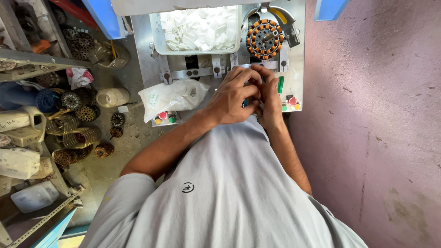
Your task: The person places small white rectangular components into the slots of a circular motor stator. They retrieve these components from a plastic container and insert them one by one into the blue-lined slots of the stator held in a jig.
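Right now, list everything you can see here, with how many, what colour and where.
wound stator: one, orange and grey, on machine top right
tray of paper slips: one, white, machine top
plastic bag: one, whitish, machine left edge
push buttons: several, red, green, yellow, machine front
loose stators: many, copper-brown, floor left
jugs: several, white, far left
wall: pink, right
left hand: over something small, hidden
right hand: touching left hand
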